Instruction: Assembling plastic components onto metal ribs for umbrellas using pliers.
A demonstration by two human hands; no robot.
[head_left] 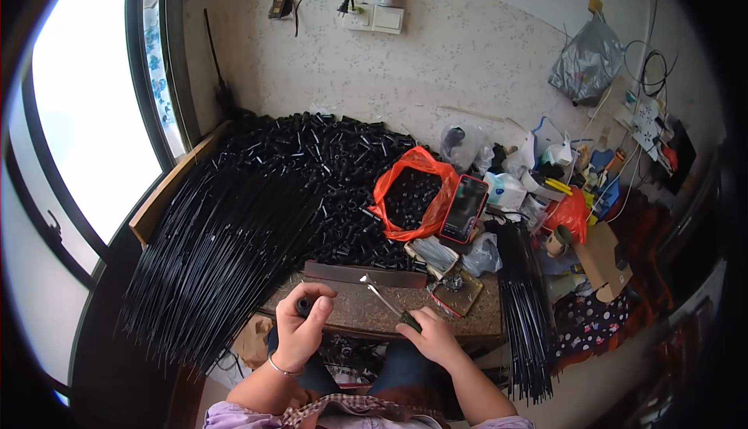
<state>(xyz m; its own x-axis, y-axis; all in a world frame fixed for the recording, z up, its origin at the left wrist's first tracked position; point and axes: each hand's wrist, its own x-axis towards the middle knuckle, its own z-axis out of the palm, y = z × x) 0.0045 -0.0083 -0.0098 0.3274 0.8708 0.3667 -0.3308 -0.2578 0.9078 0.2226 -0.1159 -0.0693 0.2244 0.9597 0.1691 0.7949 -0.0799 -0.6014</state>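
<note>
My left hand (300, 328) is curled over the near edge of the table, its fingers closed on a short black tube (303, 305) whose round open end shows. To its right, my right hand (436, 341) grips the dark green handle of a screwdriver-like tool (386, 302). The tool's metal shaft slants up and to the left, and its tip has a small pale piece on it, too small to name. Tube and tool are apart. Just beyond both hands lies a dark brown strip (358, 275) in front of a heap of short black tubes (343, 218).
Long thin black rods (210, 257) fan over the left table edge; another bundle (526, 312) hangs at the right. A red plastic bag (382, 187) holds small black parts beside a phone (465, 209). A gold-coloured case (458, 293) lies nearer. Clutter and a cardboard box (604, 261) fill the right.
</note>
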